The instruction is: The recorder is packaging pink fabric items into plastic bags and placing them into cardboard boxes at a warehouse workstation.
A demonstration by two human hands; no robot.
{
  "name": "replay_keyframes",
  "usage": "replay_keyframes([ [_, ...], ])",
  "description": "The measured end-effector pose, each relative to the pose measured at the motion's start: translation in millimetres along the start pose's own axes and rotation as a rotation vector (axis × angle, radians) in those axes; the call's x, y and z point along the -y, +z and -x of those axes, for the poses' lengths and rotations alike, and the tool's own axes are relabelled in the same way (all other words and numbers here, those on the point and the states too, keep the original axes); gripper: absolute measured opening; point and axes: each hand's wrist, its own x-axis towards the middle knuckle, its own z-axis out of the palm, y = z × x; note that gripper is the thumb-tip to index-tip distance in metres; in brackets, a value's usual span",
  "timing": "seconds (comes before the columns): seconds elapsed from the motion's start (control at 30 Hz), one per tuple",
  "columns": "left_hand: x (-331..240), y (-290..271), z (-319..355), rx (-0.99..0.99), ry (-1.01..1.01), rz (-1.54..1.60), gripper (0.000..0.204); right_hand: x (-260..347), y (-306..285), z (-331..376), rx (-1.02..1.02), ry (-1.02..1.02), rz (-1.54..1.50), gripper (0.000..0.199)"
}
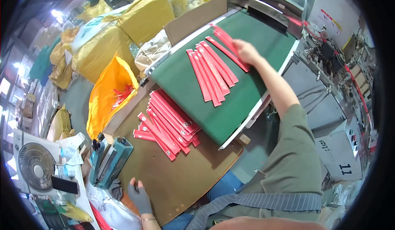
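A broad, flat green conveyor belt (257,92) in a pale metal frame spreads away from the person. Left of the belt sit bulky bales in yellow plastic wrapping (148,14). A brown, flat tabletop (193,170) adjoins the belt's near-left end. An open, bright orange plastic sack (98,100) stands left of the belt, red scraps inside.

Just off the belt's near-left end, on the tabletop, lies an overlapping pile of long, flat red strips (162,125) with white marks near their ends. A smaller fanned group of matching red strips (210,71) rests on the belt's middle.

Over the belt's far part, the blurred right hand (247,52) grasps a small bunch of thin red strips (222,36). Well nearer than the belt, by the tabletop's edge, the grey-gloved left hand (140,196) is released, fingers loosely parted, fingertips bare.
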Motion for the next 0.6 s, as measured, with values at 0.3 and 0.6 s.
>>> replay_keyframes([
  [0.3,-62,119,-112,0.126,-0.098,0.563,0.068,232,101,128,0.337,-0.366,0.108,0.039],
  [0.6,-69,170,-110,-0.268,-0.138,0.234,0.084,276,212,124,0.342,0.279,-0.098,0.085],
])
